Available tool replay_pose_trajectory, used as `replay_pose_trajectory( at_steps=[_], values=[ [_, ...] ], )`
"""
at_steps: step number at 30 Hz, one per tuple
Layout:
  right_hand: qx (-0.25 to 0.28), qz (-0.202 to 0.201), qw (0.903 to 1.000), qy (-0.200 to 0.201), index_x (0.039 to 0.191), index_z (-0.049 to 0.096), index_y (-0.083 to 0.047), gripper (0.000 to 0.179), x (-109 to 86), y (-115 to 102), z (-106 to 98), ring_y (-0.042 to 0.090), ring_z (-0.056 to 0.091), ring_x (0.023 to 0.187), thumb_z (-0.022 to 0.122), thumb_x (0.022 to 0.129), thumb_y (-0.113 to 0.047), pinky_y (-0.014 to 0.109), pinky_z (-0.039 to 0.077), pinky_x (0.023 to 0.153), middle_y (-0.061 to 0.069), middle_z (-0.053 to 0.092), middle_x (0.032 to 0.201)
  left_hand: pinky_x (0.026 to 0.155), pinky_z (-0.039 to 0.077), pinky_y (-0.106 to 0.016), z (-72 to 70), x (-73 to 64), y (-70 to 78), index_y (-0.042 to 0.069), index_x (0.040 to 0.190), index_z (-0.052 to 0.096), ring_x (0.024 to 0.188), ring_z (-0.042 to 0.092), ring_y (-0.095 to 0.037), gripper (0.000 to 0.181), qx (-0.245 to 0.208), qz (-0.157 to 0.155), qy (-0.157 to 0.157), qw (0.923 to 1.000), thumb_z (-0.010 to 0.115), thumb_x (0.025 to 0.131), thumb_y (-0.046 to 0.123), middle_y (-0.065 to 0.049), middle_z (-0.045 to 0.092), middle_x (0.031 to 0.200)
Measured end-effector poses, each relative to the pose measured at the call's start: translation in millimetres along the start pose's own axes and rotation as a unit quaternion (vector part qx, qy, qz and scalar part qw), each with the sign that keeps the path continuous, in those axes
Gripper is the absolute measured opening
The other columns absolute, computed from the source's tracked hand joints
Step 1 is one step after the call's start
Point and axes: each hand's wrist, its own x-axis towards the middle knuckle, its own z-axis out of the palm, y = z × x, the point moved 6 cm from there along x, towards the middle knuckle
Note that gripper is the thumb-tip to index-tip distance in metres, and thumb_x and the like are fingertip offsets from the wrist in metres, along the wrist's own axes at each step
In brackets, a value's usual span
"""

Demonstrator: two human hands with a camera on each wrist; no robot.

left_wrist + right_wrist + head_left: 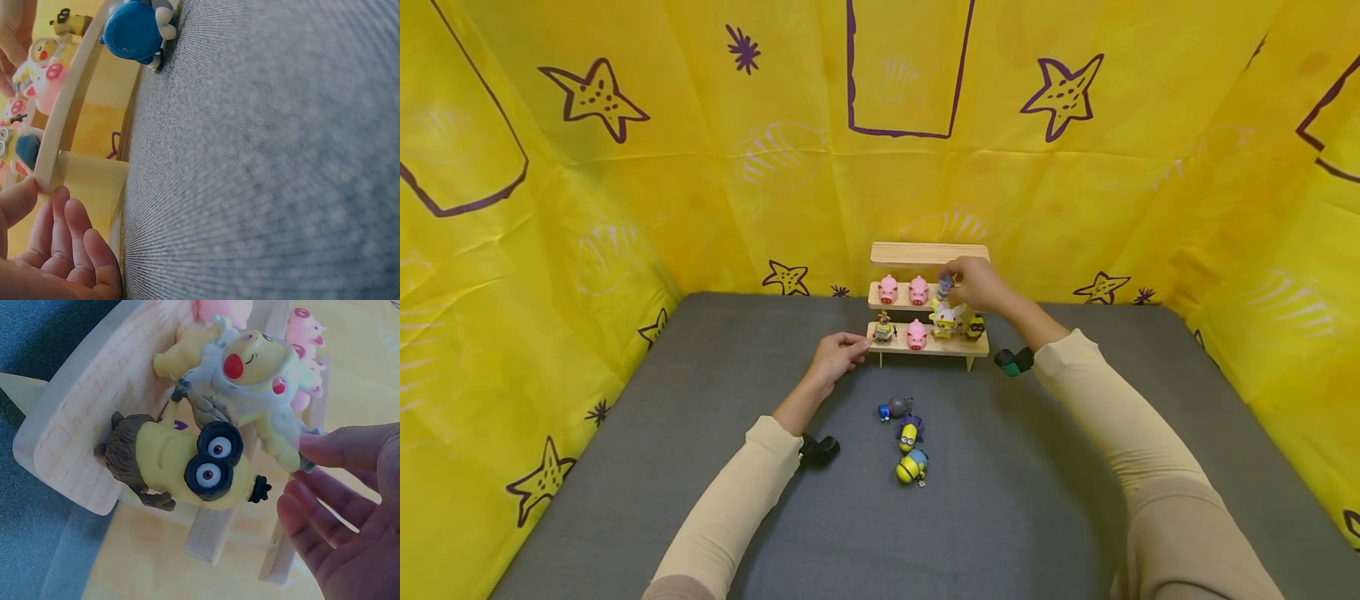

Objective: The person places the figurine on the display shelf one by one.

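Observation:
At the left end of a three-tier wooden display shelf (955, 350), my left hand (835, 360) pinches the lowest board, thumb above and fingers beneath. My right hand (979, 285) holds a small grey-blue figure (944, 287) over the right part of the middle tier; in the right wrist view it is mostly hidden behind a Pikachu figure (253, 362). That Pikachu stands on the lowest tier beside a minion in brown fur (181, 456). Also on this tier are a pink pig (917, 335) and a minion (883, 330) near my left fingers. Two more pigs (887, 290) stand on the middle tier.
Several figures lie on the grey tabletop (1000, 517) before the shelf: a grey and blue one (895, 408), a minion in dark purple (910, 433) and a minion in blue (913, 467). The top board (925, 253) is bare. Yellow patterned cloth (700, 167) hangs behind and at both sides.

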Motion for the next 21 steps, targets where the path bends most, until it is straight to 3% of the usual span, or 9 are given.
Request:
replay_pose_trajectory(
  at_steps=[7,15,21],
  values=[
    [0.0,-0.028,0.9995,0.015,0.118,0.066,0.003,0.03,-5.5,-1.8,-6.2,0.037,0.057,0.107,0.064,0.088,-0.001,0.049,0.046,0.095,0.022,0.066,0.118,0.068,0.047,-0.023,-0.4,-0.8,1.6,0.002,0.113,0.067,0.073,0.061,-0.009,0.029,0.001,0.0,0.004,1.0,0.066,0.094,0.023,-0.008,0.071,0.098],
    [-0.01,-0.039,0.999,0.019,0.119,0.065,0.004,0.031,-7.2,-2.8,-9.6,0.037,0.059,0.107,0.061,0.089,-0.001,0.048,0.047,0.095,0.023,0.066,0.118,0.069,0.048,-0.024,-0.6,-0.3,1.6,0.002,0.113,0.068,0.074,0.061,-0.009,0.029,0.0,0.001,0.004,1.0,0.066,0.094,0.024,-0.008,0.071,0.098],
    [-0.009,-0.046,0.9988,0.014,0.13,0.059,0.001,0.036,-5.8,-5.3,-5.8,0.037,0.059,0.109,0.057,0.095,-0.006,0.05,0.048,0.093,0.025,0.063,0.121,0.069,0.048,-0.023,0.3,-0.4,0.9,0.003,0.113,0.068,0.074,0.061,-0.009,0.029,0.002,0.001,0.004,1.0,0.066,0.093,0.024,-0.007,0.071,0.098]
  ],
)
